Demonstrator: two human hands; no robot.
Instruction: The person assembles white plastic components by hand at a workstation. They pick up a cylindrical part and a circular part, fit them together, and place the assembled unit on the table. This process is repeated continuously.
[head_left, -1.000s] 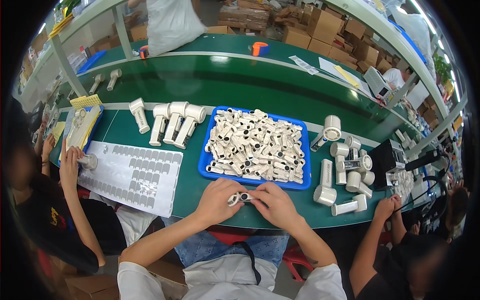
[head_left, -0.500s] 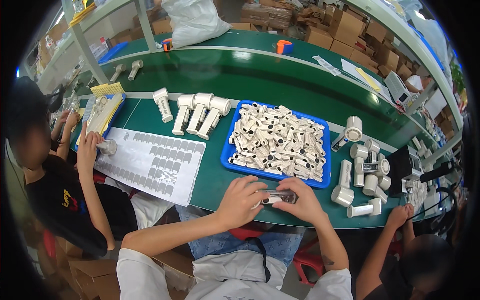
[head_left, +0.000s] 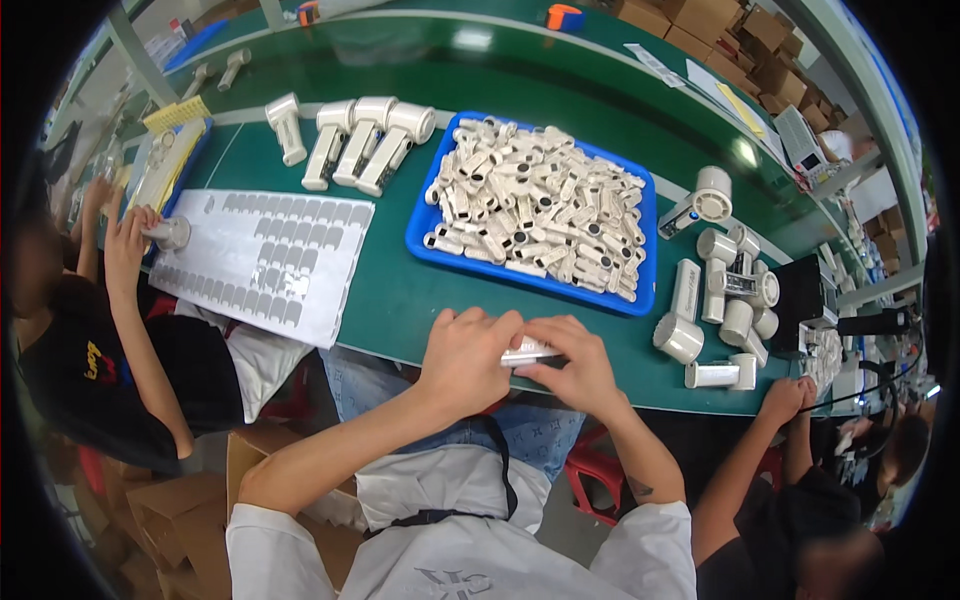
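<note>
White plastic handheld-fan body (head_left: 528, 350) is grasped from both sides by left grip (head_left: 466, 357) and right grip (head_left: 578, 366), apparently for steadiness, over the worktop's (head_left: 390, 290) near edge; the blue tray (head_left: 530, 284) sits just beyond, presumably for easy reach.

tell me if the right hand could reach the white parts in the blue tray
Probably yes: the white parts lie uncovered beyond the right hand, only the tray's rim between, but that hand holds a white piece and may need freeing.
</note>
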